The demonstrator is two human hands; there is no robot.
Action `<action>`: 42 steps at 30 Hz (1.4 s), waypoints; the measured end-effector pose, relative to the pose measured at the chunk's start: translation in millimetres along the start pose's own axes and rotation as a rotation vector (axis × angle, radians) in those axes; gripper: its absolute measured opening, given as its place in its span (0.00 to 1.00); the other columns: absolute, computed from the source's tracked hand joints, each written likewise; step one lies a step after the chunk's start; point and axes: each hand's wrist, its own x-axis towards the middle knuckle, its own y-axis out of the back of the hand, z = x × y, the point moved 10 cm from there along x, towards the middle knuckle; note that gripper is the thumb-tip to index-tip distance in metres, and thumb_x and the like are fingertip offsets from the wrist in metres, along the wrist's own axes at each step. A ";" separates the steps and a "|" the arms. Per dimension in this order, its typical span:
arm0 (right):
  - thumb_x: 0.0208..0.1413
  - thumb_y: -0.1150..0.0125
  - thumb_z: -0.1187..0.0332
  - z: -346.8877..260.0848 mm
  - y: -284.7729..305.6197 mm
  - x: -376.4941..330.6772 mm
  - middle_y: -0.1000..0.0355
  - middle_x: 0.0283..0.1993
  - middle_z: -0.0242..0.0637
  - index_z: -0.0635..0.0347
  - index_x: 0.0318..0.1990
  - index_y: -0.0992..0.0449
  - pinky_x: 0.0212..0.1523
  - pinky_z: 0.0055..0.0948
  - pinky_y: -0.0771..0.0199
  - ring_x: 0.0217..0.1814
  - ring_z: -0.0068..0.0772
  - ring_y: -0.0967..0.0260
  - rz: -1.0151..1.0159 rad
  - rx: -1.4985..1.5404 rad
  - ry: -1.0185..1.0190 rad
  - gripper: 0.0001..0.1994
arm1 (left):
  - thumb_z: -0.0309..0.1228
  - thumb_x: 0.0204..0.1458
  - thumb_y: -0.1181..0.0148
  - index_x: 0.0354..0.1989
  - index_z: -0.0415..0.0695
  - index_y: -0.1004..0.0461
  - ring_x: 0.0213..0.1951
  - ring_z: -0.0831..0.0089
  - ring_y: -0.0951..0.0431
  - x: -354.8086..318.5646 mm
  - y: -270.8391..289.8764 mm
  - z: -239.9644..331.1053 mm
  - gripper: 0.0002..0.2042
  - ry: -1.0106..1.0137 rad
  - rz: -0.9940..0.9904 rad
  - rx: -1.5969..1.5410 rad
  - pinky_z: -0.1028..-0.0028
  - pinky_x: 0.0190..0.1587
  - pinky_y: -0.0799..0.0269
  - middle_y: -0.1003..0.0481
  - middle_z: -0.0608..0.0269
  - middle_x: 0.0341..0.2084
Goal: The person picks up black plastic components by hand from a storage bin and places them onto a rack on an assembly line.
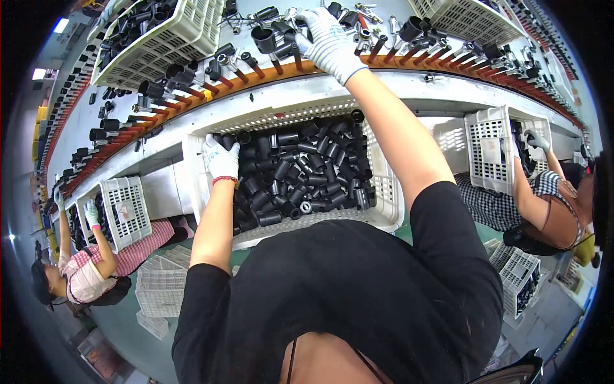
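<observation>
My left hand (pixel 220 160), in a white glove with a red band at the wrist, is at the far left corner of a white plastic crate (pixel 390 198). Its fingers and thumb close around a black sleeve (pixel 225 140); the fingertips are partly hidden. Short black cylindrical sleeves (pixel 300 173) fill the crate in a loose heap. Stretched over the bench, my right hand (pixel 329 48), in a striped white glove, has its thumb and fingers apart. Near its thumb are black sleeves and an upright black cup-shaped part (pixel 263 41).
A curved orange rail (pixel 236 83) with a row of rods and black parts runs along the bench edge. White crates (pixel 192 38) stand on the bench. People work at crates on the left (pixel 96 269) and right (pixel 543 198). More crates (pixel 160 288) rest on the floor.
</observation>
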 end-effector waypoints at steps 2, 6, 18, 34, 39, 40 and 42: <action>0.44 0.39 0.66 -7.7 -2.1 0.6 0.35 0.44 0.47 0.57 0.48 0.32 0.51 0.41 0.36 0.49 0.50 0.37 -0.022 0.018 -0.012 0.20 | 0.36 0.36 0.30 0.57 0.34 0.43 0.57 0.49 0.39 3.1 -0.9 4.1 0.39 0.011 -0.040 -0.045 0.63 0.60 0.44 0.38 0.40 0.54; 0.37 0.39 0.69 -79.3 15.0 -17.4 0.33 0.46 0.49 0.58 0.46 0.31 0.52 0.43 0.35 0.50 0.54 0.37 0.147 -0.064 0.149 0.23 | 0.31 0.36 0.31 0.55 0.36 0.40 0.51 0.52 0.32 0.7 0.9 -12.6 0.35 -0.035 -0.002 -0.167 0.64 0.56 0.38 0.31 0.45 0.48; 0.46 0.47 0.70 -167.5 -52.3 -202.6 0.37 0.56 0.47 0.60 0.46 0.32 0.52 0.40 0.33 0.59 0.50 0.40 -0.348 0.185 0.234 0.17 | 0.35 0.49 0.42 0.45 0.41 0.30 0.43 0.58 0.25 -44.8 -51.8 66.2 0.17 -0.213 -0.659 -0.263 0.68 0.47 0.32 0.25 0.49 0.39; 0.40 0.32 0.74 34.3 37.1 -52.8 0.28 0.30 0.30 0.57 0.34 0.28 0.31 0.22 0.31 0.28 0.22 0.34 0.499 0.801 -0.586 0.12 | 0.41 0.40 0.34 0.58 0.41 0.39 0.59 0.51 0.40 -9.7 -21.9 -10.4 0.35 -0.151 -0.253 0.201 0.60 0.61 0.45 0.37 0.44 0.54; 0.41 0.30 0.62 66.1 -26.7 -23.9 0.26 0.29 0.33 0.62 0.35 0.27 0.35 0.24 0.29 0.30 0.23 0.31 0.290 0.596 -0.506 0.17 | 0.45 0.40 0.34 0.53 0.40 0.35 0.54 0.49 0.38 -10.2 -41.9 15.7 0.33 -0.362 -0.273 0.293 0.58 0.58 0.43 0.36 0.45 0.50; 0.39 0.29 0.62 58.2 -34.2 -20.0 0.26 0.30 0.34 0.62 0.36 0.28 0.36 0.25 0.29 0.30 0.26 0.30 0.271 0.594 -0.521 0.19 | 0.48 0.41 0.36 0.53 0.41 0.35 0.53 0.49 0.37 -11.2 -41.7 18.9 0.33 -0.315 -0.323 0.344 0.59 0.57 0.41 0.35 0.46 0.48; 0.37 0.30 0.64 42.2 -52.4 -13.7 0.26 0.30 0.37 0.63 0.37 0.29 0.37 0.27 0.28 0.31 0.30 0.30 0.208 0.589 -0.520 0.20 | 0.50 0.41 0.36 0.55 0.41 0.36 0.53 0.50 0.35 -4.6 -49.1 13.9 0.35 -0.164 -0.474 0.403 0.60 0.56 0.39 0.35 0.46 0.51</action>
